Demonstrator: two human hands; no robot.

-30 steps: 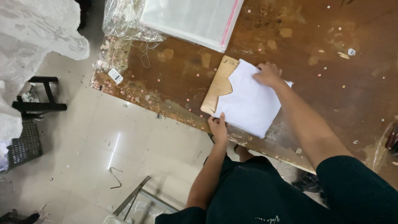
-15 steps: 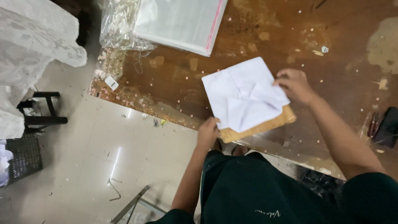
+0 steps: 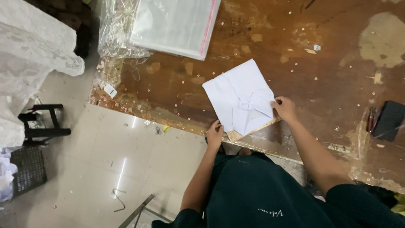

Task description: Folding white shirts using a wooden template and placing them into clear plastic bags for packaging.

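Since half a second ago the white folded fabric [image 3: 242,99] and the board under it are sitting rotated a little further, now lying diamond-wise at frame centre, near the front edge of the desk [image 3: 320,67]. Only a thin strip of the tan board [image 3: 253,128] is showing along the lower right edge of the fabric, so the bundle is being squared up over its backing.

The left hand [image 3: 215,133] is pinching the lower corner of the bundle, fingers curled closed on it. The right hand [image 3: 284,108] is gripping the right corner, fingers over the fabric.

Fabric: matte, soft, creased in diagonal folds. Board: stiff, flat. Desk: worn brown wood, patchy, speckled with small pale bits. Stack of clear glossy bags [image 3: 175,25] lying at upper centre. Black flat object [image 3: 390,120] at right edge.
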